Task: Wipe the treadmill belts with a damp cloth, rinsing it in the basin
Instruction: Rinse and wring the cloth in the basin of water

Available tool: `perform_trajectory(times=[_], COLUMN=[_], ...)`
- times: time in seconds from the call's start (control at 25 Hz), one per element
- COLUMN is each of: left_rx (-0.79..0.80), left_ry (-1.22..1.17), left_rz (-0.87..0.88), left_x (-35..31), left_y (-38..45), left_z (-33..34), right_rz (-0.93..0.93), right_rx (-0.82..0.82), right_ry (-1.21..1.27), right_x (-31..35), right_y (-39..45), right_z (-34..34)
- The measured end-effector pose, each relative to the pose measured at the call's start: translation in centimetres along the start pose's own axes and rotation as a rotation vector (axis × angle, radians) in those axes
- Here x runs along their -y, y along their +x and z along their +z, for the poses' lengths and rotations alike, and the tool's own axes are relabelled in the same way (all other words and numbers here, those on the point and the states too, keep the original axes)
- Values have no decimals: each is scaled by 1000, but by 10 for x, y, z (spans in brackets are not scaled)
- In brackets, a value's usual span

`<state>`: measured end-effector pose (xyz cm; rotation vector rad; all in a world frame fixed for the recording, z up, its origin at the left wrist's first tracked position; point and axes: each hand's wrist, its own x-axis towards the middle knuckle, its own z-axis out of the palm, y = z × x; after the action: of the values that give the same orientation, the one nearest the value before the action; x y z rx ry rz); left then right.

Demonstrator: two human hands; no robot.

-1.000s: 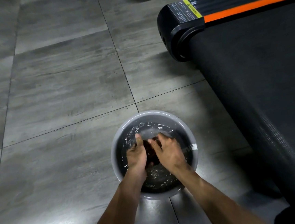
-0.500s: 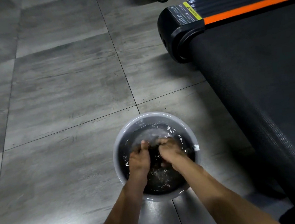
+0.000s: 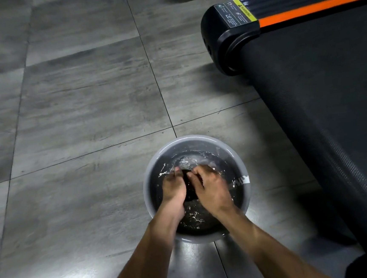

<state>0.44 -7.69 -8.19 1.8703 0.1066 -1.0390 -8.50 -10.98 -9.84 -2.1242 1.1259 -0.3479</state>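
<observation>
Head view, single entry.

Item: round grey plastic basin point(image 3: 148, 199), set on the grey stone-look tiled floor point(image 3: 75, 108) across a grout joint, near the floor's lower middle; filled with dark, disturbed water point(image 3: 192, 220), with splashes seen at the far side.

Item: dark wet cloth point(image 3: 189, 187), only partly seen, bunched between the two hands at the basin's centre, at or just under the water surface.

Item: left hand point(image 3: 173, 189), fingers curled round the cloth's left side. Item: right hand point(image 3: 211, 188), slightly blurred, fingers curled and grasping the cloth's right side, thumbs close together.

Item: black textured treadmill belt point(image 3: 321, 104), along the floor's right edge, near the basin but apart from it; black rounded end cap point(image 3: 225, 44) and orange side stripe point(image 3: 313, 9) at its far corner, with a warning label point(image 3: 236, 14).

Step judged: rinsing. Handling note: the cloth is best rubbed against itself under water, kept low so that less is splashed over the rim, then lifted above the basin and wrung until only damp, not dripping. Risk judged: water carried onto the smooth tiles or the belt.
</observation>
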Motion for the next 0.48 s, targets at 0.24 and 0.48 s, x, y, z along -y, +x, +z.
perform_trajectory(times=[0.24, 0.48], left_rx=[93, 107], left_ry=[444, 873], left_rz=[248, 413], left_x=[7, 26], left_y=[-2, 16], left_z=[-7, -25], right_rz=[-55, 119], right_rx=[262, 410], right_ry=[-665, -551], right_x=[-9, -25], right_y=[-6, 3], right_z=[-12, 22])
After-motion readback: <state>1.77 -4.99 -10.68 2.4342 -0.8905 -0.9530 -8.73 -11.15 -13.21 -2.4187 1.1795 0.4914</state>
